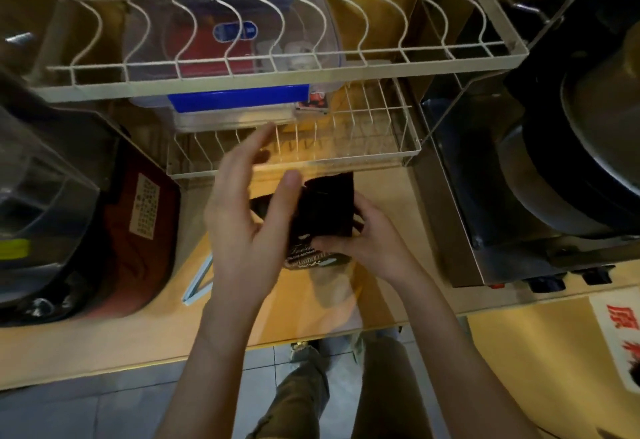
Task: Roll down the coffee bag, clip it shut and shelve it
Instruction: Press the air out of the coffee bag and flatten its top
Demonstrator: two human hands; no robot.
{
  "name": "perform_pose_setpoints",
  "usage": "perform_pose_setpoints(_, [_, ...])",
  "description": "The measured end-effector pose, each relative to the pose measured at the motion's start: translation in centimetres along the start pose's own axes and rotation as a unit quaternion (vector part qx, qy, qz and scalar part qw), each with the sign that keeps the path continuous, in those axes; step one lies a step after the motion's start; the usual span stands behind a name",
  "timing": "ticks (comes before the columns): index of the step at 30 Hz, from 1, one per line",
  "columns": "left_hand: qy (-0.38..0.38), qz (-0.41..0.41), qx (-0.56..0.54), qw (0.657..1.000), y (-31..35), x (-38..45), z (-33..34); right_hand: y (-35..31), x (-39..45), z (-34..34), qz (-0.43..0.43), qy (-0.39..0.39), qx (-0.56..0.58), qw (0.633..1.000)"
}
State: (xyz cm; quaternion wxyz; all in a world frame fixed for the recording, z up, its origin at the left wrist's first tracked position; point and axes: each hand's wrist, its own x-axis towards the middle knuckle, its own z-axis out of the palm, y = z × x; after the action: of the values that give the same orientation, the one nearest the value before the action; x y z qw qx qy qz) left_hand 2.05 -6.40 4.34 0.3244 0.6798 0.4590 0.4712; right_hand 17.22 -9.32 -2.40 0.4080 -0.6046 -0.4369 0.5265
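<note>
A black coffee bag (320,211) with pale lettering low on its front stands on the wooden counter (138,331), just in front of the lower wire shelf (346,158). My right hand (363,234) grips the bag's right side and lower front. My left hand (242,210) is at the bag's left side, fingers spread and pointing up; its thumb rests against the bag's upper left edge. The bag's top looks bent over toward me. A pale blue clip (199,281) lies on the counter, left of my left wrist.
A two-tier white wire rack (277,71) holds a clear box with a blue lid (239,101). A red cooker (138,241) and a clear jug stand at the left. A steel appliance (485,217) with dark pots is on the right.
</note>
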Motion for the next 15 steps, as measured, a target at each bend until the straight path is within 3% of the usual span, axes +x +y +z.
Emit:
perform_pose_setpoints(3, [0.077, -0.145, -0.126, 0.978, -4.5, -2.6, -0.3, 0.2, 0.2, -0.5, -0.009, -0.002, 0.024, 1.0])
perform_pose_setpoints(4, [0.057, -0.198, -0.149, 0.967, -6.3, -3.6, -0.3, 0.3, 0.2, -0.6, -0.011, -0.001, 0.031, 0.999])
perform_pose_setpoints(6, [-0.068, -0.265, -0.127, 0.953, -9.2, -5.8, 0.2, 0.4, 0.2, -0.9, -0.02, 0.009, 0.025, 0.999])
perform_pose_setpoints(9, [-0.215, -0.242, -0.046, 0.945, -11.5, -7.6, 1.3, 0.7, 0.2, -1.2, -0.028, 0.022, 0.015, 0.999])
perform_pose_setpoints(15, [-0.225, -0.18, -0.018, 0.957, -13.6, -6.2, 3.3, 1.1, -0.1, -2.4, 0.003, 0.021, 0.032, 0.999])
